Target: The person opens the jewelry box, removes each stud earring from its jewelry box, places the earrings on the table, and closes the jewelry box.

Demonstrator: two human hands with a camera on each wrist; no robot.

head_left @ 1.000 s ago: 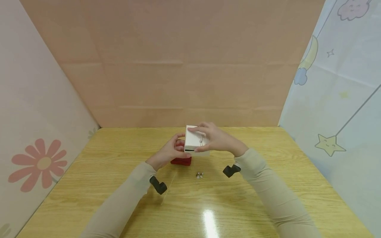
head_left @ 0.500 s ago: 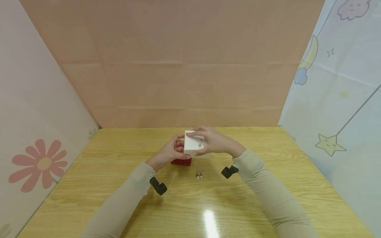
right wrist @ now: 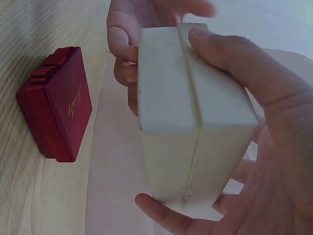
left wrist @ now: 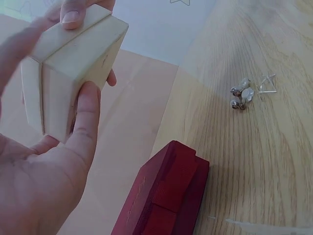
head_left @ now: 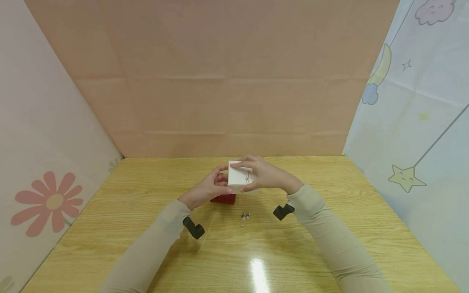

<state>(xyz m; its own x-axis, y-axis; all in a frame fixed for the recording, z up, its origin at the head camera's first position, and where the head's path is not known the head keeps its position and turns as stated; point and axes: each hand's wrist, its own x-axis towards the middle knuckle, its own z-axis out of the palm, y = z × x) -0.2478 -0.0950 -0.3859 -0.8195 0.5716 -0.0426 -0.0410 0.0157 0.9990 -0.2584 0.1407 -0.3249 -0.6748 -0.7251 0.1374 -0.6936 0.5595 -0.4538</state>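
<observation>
A small white lidded box (head_left: 238, 176) is held up above the table between both hands. My left hand (head_left: 208, 186) grips its lower part from the left, thumb along the near side. From the right, my right hand (head_left: 265, 173) grips the lid, with fingers and thumb on opposite edges. In the right wrist view the seam between lid and base of the white box (right wrist: 168, 83) looks narrow and even. Below it, a dark red jewelry box (right wrist: 68, 105) with a ribbon bow and gold lettering lies on the table, partly hidden by my left hand in the head view.
Several small pearl-like jewelry pieces (left wrist: 242, 93) lie on the wooden table (head_left: 311, 244), nearer than the red box. Beside them are thin silvery pieces (left wrist: 267, 84). A thin pale strip (head_left: 207, 234) runs along the table near my left wrist. Printed cloth walls enclose three sides.
My right hand has come down slightly with the lid, and the dark gap at the front of the white box has closed. Over the last half second the hands have hardly moved.
</observation>
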